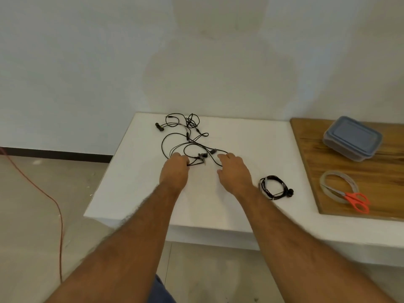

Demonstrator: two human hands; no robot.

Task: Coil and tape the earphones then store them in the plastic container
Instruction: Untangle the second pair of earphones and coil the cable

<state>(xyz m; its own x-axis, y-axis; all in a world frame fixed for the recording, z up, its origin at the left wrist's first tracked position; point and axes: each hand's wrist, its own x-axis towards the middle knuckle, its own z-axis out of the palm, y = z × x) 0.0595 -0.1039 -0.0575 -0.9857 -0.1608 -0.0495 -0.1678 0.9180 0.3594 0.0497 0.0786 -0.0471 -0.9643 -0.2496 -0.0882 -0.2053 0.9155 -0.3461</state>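
Left grip: the left hand has its fingers curled onto a strand of the loose earphones, pinching the black cord at its near end.
Right grip: the right hand lies relaxed and spread, fingertips touching a loop of the same cord; it holds nothing that can be seen.
Step in hand: gathering the tangled cord to begin coiling, by the look of it; one coiled bundle, seemingly already taped, lies just right of the right grip.
Earphones: spread out beyond both grips toward the far edge of the white surface, with the earbuds lying between the two hands.
Next move: likely to draw the cord free of its tangle and wind it into loops, which calls for one grip to anchor while the other feeds.
Tape roll: well to the right of the right grip, on the wooden board, with the orange-handled scissors lying across it.
Plastic container: farther right and beyond, lid on.
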